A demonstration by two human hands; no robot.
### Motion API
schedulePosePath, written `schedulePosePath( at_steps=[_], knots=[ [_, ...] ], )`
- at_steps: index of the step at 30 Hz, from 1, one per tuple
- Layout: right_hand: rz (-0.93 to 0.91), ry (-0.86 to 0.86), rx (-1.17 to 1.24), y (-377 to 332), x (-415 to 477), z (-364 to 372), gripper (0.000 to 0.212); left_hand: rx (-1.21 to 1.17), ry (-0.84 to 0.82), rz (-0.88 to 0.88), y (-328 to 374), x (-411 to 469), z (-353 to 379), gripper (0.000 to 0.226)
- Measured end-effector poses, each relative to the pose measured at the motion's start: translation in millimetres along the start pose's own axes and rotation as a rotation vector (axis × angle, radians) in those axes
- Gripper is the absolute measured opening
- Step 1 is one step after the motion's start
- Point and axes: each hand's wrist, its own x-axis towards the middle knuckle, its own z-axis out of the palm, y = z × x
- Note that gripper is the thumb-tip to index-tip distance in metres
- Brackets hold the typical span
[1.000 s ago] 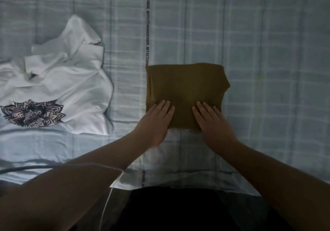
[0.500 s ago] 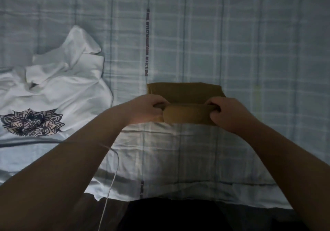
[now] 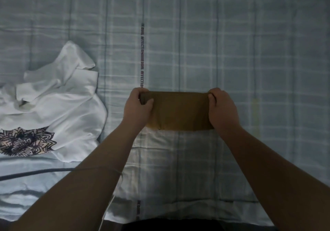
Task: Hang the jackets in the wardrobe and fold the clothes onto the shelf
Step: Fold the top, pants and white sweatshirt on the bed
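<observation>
Brown cloth (image 3: 175,111) now folded in half, near edge brought far; left hand (image 3: 137,107) and right hand (image 3: 222,108) pinch its corners. Fold nearly complete.

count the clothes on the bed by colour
brown: 1, the folded garment, gripped at its two ends by the left hand and the right hand
white: 1, the crumpled garment with a dark flower print, lying apart on the left; it looks like a single piece
total: 2
</observation>
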Motion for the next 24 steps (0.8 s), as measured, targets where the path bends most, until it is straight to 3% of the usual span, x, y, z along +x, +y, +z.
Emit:
schedulePosePath(
  at_steps=[4,13,16,20,24],
  knots=[
    [0.023,0.075,-0.04,-1.1,5.3,7.8,0.02,0.065,0.106,0.069,-5.4,10.0,14.3,0.03],
    [0.105,0.164,-0.183,4.2,7.0,16.3,0.038,0.334,0.152,0.292,-19.6,15.6,23.4,0.027],
    [-0.059,0.296,-0.158,-0.2,-8.5,6.9,0.033,0.444,0.238,0.459,-15.1,6.2,17.8,0.03],
    [-0.375,0.151,-0.185,-4.1,-37.5,22.7,0.044,0.531,-0.023,0.689,-24.0,-22.8,25.2,0.046],
    [-0.374,0.004,-0.351,12.5,-35.2,45.8,0.06,0.713,-0.144,0.682,-45.0,-24.7,41.0,0.06]
  ],
)
